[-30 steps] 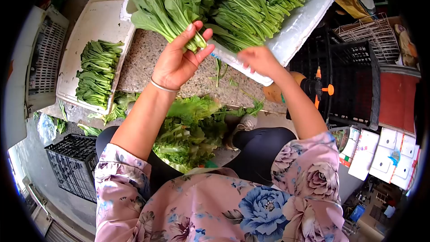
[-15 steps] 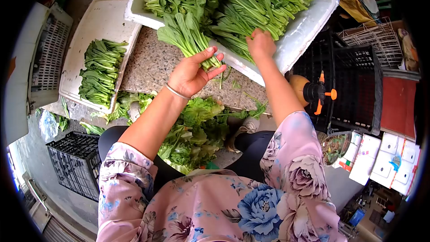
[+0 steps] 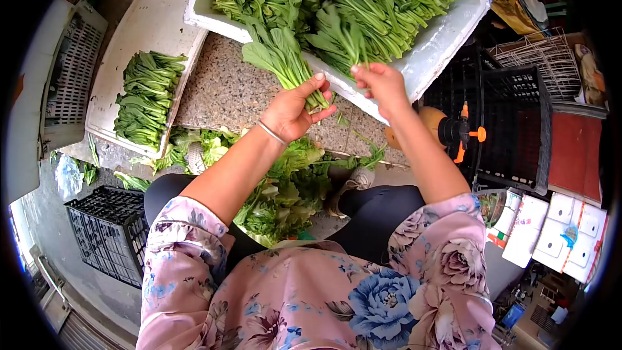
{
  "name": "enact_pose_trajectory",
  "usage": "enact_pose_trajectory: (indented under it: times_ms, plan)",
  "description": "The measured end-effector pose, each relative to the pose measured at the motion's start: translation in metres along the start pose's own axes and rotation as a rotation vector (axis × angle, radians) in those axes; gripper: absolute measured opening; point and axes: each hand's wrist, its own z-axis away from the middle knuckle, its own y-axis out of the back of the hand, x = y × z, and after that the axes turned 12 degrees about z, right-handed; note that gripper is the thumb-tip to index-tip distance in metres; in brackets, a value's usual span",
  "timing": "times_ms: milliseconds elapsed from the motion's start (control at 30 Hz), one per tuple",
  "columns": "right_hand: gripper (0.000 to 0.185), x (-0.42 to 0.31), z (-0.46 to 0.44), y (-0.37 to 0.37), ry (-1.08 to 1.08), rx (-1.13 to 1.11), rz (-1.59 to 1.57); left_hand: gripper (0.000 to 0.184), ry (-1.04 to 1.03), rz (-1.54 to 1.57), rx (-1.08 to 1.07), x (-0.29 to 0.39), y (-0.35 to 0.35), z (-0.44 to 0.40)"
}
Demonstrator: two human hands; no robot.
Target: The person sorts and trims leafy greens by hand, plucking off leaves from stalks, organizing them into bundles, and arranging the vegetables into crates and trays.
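My left hand [image 3: 292,111] is closed round the stems of a bunch of leafy greens [image 3: 283,58], its leaves pointing away from me over the near wall of a white foam box [image 3: 424,87]. To the right, my right hand [image 3: 381,88] pinches the stem ends of a smaller sprig of greens [image 3: 342,37], held over the box's near edge. Inside the box lie thick piles of the same long-stemmed greens [image 3: 395,10]. On a white foam lid [image 3: 146,19] at the left rests a neat row of greens [image 3: 146,100].
Discarded leaves [image 3: 285,188] heap on the floor between my legs, below a speckled stone slab [image 3: 217,84]. A black crate [image 3: 107,227] stands at the left. To the right are another black crate [image 3: 515,136] and a spray bottle with orange parts [image 3: 461,133].
My right hand has drawn back from the pile toward me, now with a sprig of greens pinched in it. My left hand and its bunch have shifted slightly right.
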Motion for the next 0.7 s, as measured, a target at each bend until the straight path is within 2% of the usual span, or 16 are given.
enact_pose_trajectory:
  times_ms: [67, 200, 300, 333, 400, 433, 533, 700]
  plan:
    - [0.023, 0.002, 0.026, -0.014, 0.141, 0.028, 0.089, 0.017, 0.016, -0.023, 0.005, -0.004, -0.001, 0.002]
    - [0.018, 0.019, 0.037, -0.030, 0.264, -0.029, 0.141, 0.025, 0.045, -0.017, 0.029, -0.008, 0.001, 0.001]
    - [0.017, 0.010, 0.056, -0.036, 0.722, 0.171, 0.751, 0.028, 0.030, -0.056, 0.059, -0.010, 0.002, -0.001]
    - [0.017, 0.011, 0.055, -0.035, 0.721, 0.171, 0.753, 0.029, 0.022, -0.097, 0.072, -0.011, 0.003, -0.001]
    - [0.024, 0.010, 0.053, -0.033, 1.162, 0.268, 0.980, 0.024, 0.039, -0.085, 0.051, -0.009, 0.007, -0.004]
    - [0.030, 0.008, 0.053, -0.031, 1.190, 0.276, 1.015, 0.019, 0.054, -0.076, 0.030, -0.009, 0.009, -0.004]
    - [0.031, -0.001, 0.059, -0.026, 1.135, 0.274, 1.067, 0.013, 0.061, 0.015, -0.010, -0.007, 0.011, -0.004]
    - [0.023, -0.004, 0.046, -0.021, 1.101, 0.374, 0.961, 0.016, 0.018, 0.106, -0.087, -0.003, 0.013, -0.007]
